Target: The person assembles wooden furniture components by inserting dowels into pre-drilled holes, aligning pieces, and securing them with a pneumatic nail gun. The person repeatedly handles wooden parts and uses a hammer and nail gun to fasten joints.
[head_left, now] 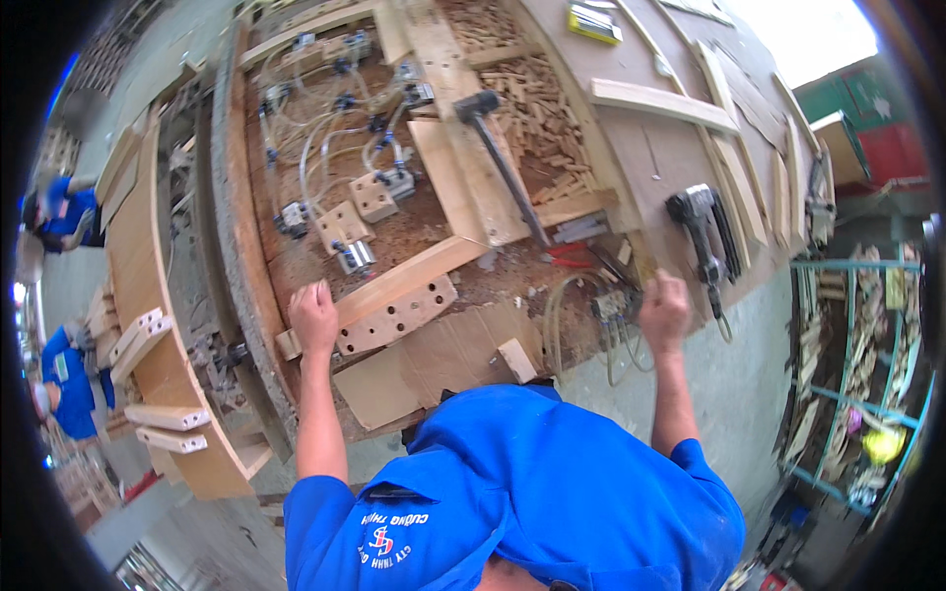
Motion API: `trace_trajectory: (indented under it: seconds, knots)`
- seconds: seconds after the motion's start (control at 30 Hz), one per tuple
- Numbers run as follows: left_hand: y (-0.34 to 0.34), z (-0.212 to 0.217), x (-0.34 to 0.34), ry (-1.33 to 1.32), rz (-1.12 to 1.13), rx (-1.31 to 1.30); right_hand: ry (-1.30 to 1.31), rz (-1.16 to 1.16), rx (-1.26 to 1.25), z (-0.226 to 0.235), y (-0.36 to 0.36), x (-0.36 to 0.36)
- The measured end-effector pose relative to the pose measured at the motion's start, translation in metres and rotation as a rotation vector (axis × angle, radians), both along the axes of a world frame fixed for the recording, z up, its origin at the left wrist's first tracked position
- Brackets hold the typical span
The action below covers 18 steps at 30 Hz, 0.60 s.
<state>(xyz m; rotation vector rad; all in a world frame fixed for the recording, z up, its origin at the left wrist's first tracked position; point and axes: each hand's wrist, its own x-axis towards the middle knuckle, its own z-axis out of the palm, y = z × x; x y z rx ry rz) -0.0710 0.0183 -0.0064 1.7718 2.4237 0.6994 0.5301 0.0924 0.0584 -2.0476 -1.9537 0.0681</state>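
Note:
A pale wooden strip lies at a slant near the bench's front. My left hand is closed around it close to its left end. Just below the strip sits a curved wooden block with several dark holes. Out to the right, my right hand is closed beside a small metal valve with looped clear hoses. Whatever its fingers hold, if anything, is hidden. Between the hands are a flat piece of cardboard and a short wooden block.
Pneumatic cylinders and tubing cover the bench's left part. A hammer lies beside a bin of wooden dowels. A nail gun and wooden strips lie at right. Two co-workers in blue are far left.

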Motion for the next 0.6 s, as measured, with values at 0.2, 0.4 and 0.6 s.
trace_trajectory:
  seconds: [0.2, 0.4, 0.6]
  knots:
    - [-0.005, 0.002, 0.021, 0.101, -0.066, -0.123, 0.237, -0.204, 0.055, -0.041, -0.046, -0.009]
    - [0.001, 0.007, 0.018, 0.054, -0.051, -0.263, 0.202, -0.071, 0.173, -0.043, -0.048, -0.016]
    - [0.006, 0.006, 0.02, 0.0, -0.06, -0.276, 0.286, -0.177, 0.109, -0.043, -0.051, -0.025]
